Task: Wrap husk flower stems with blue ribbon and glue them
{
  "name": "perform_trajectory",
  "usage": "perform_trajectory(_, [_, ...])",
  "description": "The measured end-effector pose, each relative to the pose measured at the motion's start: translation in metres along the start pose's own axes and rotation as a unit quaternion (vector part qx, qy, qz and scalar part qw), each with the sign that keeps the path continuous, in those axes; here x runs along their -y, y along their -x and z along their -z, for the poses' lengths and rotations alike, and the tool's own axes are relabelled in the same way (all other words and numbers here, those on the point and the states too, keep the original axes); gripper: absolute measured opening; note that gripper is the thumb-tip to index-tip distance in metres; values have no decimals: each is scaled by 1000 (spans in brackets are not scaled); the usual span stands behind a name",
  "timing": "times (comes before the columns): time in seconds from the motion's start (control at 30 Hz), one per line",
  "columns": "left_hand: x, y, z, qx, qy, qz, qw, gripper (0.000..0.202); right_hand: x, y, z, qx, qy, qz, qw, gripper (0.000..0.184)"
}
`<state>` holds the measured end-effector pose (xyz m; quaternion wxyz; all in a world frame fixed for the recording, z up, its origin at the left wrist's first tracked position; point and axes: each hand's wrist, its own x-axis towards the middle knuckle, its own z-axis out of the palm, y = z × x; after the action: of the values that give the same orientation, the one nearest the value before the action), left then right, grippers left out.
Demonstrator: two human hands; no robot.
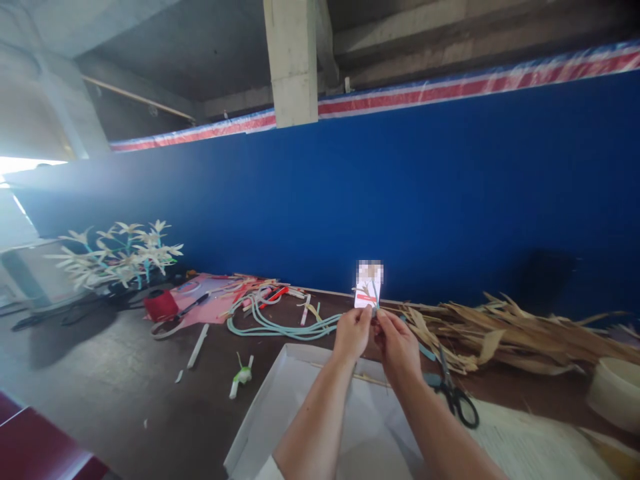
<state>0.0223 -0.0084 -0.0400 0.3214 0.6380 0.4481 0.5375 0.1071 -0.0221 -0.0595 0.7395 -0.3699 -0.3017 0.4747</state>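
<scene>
My left hand (353, 332) and my right hand (399, 339) are close together over the white tray (273, 393), fingers pinched. Between their fingertips is a thin blue-green stem (377, 293) with a small dried-leaf piece beside it; the lower end is hidden by the fingers. Just behind stands a bright, phone-like screen (369, 273), its upper part blurred out. Black-handled scissors (456, 397) lie to the right of my right forearm. Coils of pale blue-green cord (260, 329) rest left of my left hand.
Dried husk strips (530, 333) spread along the right, beside a roll of tape (617, 393). At left stand pale artificial flowers (125, 253), with a red spool (161, 305) and pink sheet (213, 310) nearby. A blue partition (400, 187) closes off the table's back.
</scene>
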Motion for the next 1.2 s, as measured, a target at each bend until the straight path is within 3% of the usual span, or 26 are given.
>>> perform_trajectory(0.37, [-4, 5, 1, -89, -13, -23, 996, 14, -2, -2, 2, -12, 22, 20, 999, 31])
perform_trajectory(0.53, [-10, 11, -2, -95, -17, -61, 993, 14, -5, -4, 5, -17, 42, 40, 998, 38])
perform_trajectory(0.8, [-16, 14, -3, -104, -20, -69, 992, 13, -5, -1, 4, -21, 75, 53, 996, 38])
perform_trajectory(1.03, [-19, 15, -4, -96, 8, -42, 994, 16, -2, 0, 6, -33, 137, 96, 985, 37])
perform_trajectory(1.2, [-20, 13, -8, -82, 81, 40, 993, 18, -1, 1, 5, -39, 148, 103, 983, 37])
